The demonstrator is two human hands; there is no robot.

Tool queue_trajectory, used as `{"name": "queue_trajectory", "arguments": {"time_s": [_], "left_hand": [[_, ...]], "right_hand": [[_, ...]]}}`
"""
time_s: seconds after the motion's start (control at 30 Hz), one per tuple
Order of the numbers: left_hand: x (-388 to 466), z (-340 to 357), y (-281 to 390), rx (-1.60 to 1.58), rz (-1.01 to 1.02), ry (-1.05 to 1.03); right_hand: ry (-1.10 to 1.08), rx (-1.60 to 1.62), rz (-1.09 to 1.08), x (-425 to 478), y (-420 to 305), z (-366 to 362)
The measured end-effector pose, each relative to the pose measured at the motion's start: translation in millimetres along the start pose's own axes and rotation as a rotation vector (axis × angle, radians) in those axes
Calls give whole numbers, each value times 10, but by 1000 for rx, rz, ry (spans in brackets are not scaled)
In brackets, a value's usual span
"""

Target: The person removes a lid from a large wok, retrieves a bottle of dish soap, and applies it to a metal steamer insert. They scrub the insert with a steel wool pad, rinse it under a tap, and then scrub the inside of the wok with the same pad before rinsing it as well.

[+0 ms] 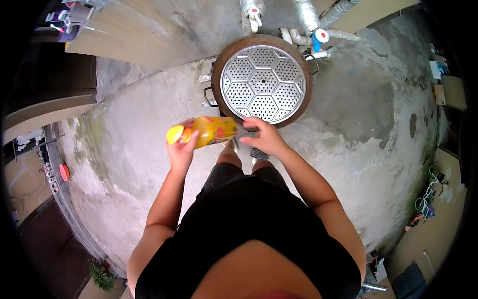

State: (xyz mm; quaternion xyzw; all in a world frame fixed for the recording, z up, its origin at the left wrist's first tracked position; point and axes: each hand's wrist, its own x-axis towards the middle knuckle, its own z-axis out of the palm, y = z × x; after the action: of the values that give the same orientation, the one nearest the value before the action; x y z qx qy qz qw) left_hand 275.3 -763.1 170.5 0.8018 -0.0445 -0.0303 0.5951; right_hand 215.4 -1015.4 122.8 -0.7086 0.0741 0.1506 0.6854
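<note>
My left hand [181, 144] grips a yellow plastic bottle [214, 130] near its neck, with the orange-yellow cap end toward the left. The bottle lies almost level and bears a printed, colourful label. Just right of its base, my right hand [265, 138] is apart from it, thumb and fingers spread around nothing. Beyond both hands rests a wide rusty wok [310, 84] with two loop handles. Inside its rim sits a round perforated metal steamer plate [263, 82] with a pattern of pressed hexagons.
Foil-wrapped pipes [308, 17] and a tap with a blue spout [317, 41] stand behind the wok. A dark grey fuzzy item [258, 153] is by my feet. A red basin [64, 172] is far left, a small bicycle [425, 200] far right, on the concrete floor [130, 130].
</note>
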Motion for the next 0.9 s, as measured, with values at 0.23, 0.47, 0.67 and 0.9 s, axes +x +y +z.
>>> {"name": "queue_trajectory", "arguments": {"time_s": [0.23,0.47,0.67,0.9], "left_hand": [[-142,-105,-2210,402,-322,322],[260,95,-4346,465,-567,536],[263,117,-5080,-96,-751,843],[197,77,-5194,-461,-790,791]], "right_hand": [[-174,1231,365,-38,1121,-775],[-21,838,338,748,1084,-899],[361,-1051,48,1358,893,-964],[307,-1189,202,1477,952,-885]]}}
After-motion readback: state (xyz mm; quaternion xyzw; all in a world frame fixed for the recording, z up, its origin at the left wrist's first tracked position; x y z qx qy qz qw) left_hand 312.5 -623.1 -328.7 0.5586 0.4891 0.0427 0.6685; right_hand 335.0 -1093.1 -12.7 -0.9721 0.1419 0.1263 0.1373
